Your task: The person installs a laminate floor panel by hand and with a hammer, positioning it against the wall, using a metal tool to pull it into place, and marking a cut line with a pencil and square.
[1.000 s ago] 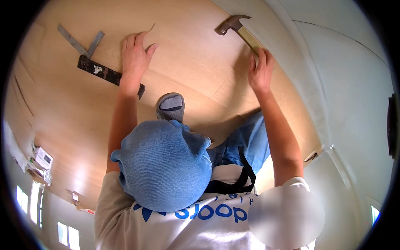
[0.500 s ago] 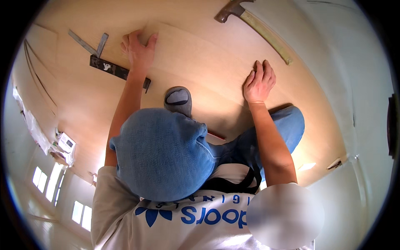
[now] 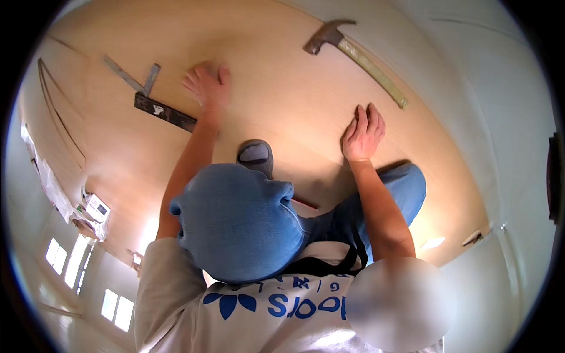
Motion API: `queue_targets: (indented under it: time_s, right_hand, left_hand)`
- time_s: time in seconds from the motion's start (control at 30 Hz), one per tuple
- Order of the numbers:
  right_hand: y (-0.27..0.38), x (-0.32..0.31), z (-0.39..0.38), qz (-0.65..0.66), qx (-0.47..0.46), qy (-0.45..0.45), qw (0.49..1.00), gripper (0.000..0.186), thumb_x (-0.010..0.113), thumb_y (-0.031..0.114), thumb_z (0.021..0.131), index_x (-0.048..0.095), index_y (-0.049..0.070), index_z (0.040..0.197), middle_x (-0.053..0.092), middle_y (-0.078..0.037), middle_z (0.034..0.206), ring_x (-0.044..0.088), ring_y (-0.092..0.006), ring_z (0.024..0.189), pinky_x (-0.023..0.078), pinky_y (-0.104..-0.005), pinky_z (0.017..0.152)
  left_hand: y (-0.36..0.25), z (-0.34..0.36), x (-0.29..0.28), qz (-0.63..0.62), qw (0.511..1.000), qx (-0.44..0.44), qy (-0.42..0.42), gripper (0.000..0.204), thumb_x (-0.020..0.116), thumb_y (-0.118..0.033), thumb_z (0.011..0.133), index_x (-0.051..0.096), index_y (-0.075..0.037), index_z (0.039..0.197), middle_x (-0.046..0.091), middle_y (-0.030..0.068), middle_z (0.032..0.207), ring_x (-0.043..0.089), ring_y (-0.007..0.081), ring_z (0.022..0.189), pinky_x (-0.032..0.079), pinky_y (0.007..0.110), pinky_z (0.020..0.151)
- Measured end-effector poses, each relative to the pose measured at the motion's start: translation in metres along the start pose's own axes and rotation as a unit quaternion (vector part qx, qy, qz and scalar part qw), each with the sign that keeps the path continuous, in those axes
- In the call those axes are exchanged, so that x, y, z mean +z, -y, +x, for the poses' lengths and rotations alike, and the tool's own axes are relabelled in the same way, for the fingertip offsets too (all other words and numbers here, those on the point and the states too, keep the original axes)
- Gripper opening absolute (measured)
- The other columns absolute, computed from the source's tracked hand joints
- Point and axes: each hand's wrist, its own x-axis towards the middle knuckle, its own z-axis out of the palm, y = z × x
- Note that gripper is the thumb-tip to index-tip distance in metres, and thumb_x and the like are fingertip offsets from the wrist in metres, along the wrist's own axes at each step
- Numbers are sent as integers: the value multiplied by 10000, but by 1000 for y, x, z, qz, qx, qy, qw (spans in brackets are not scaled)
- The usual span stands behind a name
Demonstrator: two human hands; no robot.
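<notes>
My left hand (image 3: 207, 86), blurred by motion, is spread at the floor just right of a dark bar tool (image 3: 165, 114) with two grey metal blades (image 3: 120, 73); my left forearm passes over the bar's right end. My right hand (image 3: 364, 132) rests on the wood-look floor (image 3: 271, 82) with fingers apart and nothing in it. Beyond it lies a claw hammer (image 3: 371, 72) with a pale yellow-green handle and dark head.
My bent denim-clad legs (image 3: 232, 220) and a grey slipper (image 3: 254, 157) are beneath me. A thin reddish item (image 3: 305, 202) lies beside them. A white wall (image 3: 500, 117) curves along the right. A white box (image 3: 96, 209), plastic sheeting and windows show at the lower left.
My right hand has let go of the hammer and moved down, away from it. My left hand has shifted right and is now blurred. The view has shifted a little.
</notes>
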Motion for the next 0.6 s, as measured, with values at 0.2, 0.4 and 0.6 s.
queue_targets:
  time_s: [0.2, 0.4, 0.6]
  right_hand:
    - [6, -3, -4, -7, -6, -10, 1000, 392, 587, 159, 984, 616, 87, 1368, 532, -192, 1471, 480, -398, 1348, 351, -523, 1158]
    - [4, -8, -6, -6, -34, 16, 999, 424, 609, 160, 978, 576, 76, 1393, 520, -216, 1474, 483, -414, 1349, 374, -531, 1144]
    - [-10, -42, -8, 31, -44, 113, 992, 510, 659, 154, 954, 517, 11, 1423, 505, -266, 1463, 493, -461, 1332, 431, -505, 1126]
  left_hand:
    - [-4, -6, 4, -26, 998, 51, 1, 408, 646, -329, 965, 601, -49, 1258, 562, 214, 1297, 475, 421, 1237, 357, 572, 1060]
    - [22, -6, -50, -172, 984, 14, 48, 371, 645, -168, 969, 602, -95, 1330, 586, 166, 1341, 489, 382, 1290, 375, 544, 1080]
    - [72, -123, -55, -473, 832, -123, 263, 332, 648, -149, 998, 599, -44, 1310, 729, 149, 1136, 700, 318, 1053, 553, 384, 904]
